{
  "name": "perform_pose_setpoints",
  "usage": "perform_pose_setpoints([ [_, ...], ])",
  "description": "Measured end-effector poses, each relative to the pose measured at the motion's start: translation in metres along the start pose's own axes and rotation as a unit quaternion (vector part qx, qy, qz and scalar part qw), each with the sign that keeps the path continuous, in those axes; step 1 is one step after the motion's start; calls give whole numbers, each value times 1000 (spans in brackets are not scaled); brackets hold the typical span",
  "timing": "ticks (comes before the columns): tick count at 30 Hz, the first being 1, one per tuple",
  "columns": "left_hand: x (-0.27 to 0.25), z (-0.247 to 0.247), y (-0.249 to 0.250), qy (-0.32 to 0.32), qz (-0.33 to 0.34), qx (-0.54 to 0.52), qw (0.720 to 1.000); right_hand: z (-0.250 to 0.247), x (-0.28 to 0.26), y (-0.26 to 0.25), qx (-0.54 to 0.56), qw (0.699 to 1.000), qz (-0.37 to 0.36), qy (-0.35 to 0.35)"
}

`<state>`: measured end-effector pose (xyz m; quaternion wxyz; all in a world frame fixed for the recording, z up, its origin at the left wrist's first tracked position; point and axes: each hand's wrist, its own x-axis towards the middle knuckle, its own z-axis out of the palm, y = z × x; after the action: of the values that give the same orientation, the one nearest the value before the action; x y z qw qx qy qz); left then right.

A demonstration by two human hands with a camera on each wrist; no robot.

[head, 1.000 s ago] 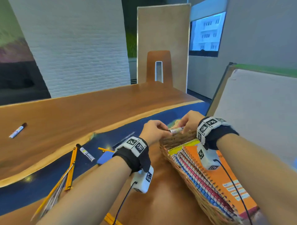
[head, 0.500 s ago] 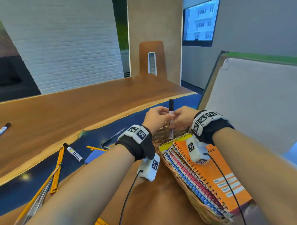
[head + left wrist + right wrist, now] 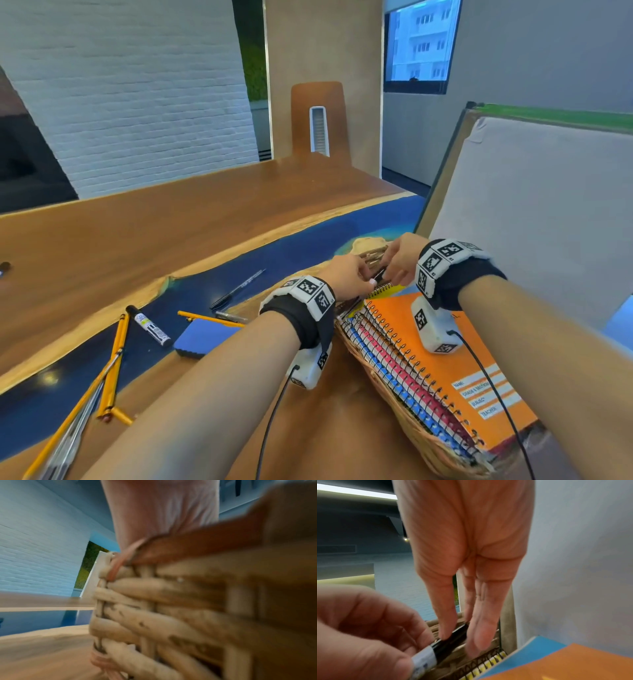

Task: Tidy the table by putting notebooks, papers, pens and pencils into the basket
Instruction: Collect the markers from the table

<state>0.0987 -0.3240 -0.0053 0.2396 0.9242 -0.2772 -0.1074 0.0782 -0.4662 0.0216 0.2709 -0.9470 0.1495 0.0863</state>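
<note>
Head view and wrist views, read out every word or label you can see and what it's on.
"NAME:" on the orange notebook cover.
"GRADE & SECTION:" same cover.
"SUBJECT:" same cover.
"TEACHER:" same cover.
Loose black marker: label too small to read.
Held marker: label blurred.

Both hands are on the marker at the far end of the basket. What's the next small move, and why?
Probably lower the marker into the space beyond the notebooks and let go: the left hand and right hand hold it low over the basket, at its far end.
</note>
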Motion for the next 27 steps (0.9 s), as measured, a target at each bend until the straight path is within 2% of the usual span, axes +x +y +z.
perform_pose_setpoints([
  [7, -3, 3, -2, -25, 30, -6, 999, 11, -1, -3, -132, 991, 25, 10],
  [10, -7, 1, -1, -26, 35, 3, 999, 14, 1, -7, -164, 986, 14, 4],
  [13, -16, -8, -2, 30, 49, -26, 998, 13, 3, -16, -151, 988, -3, -10],
  [18, -44, -46, -33, 164, 40, -79, 982, 9, -5, -50, -100, 991, -75, 50],
  [21, -64, -72, -73, 216, -33, -45, 975, 15, -10, -84, -45, 992, -118, 29],
  [24, -83, -91, -125, 253, -178, 9, 951, 36, -14, -121, -18, 986, -166, 11],
  [27, -109, -96, -168, 219, -322, 59, 919, 64, -22, -151, -32, 975, -213, -51],
])
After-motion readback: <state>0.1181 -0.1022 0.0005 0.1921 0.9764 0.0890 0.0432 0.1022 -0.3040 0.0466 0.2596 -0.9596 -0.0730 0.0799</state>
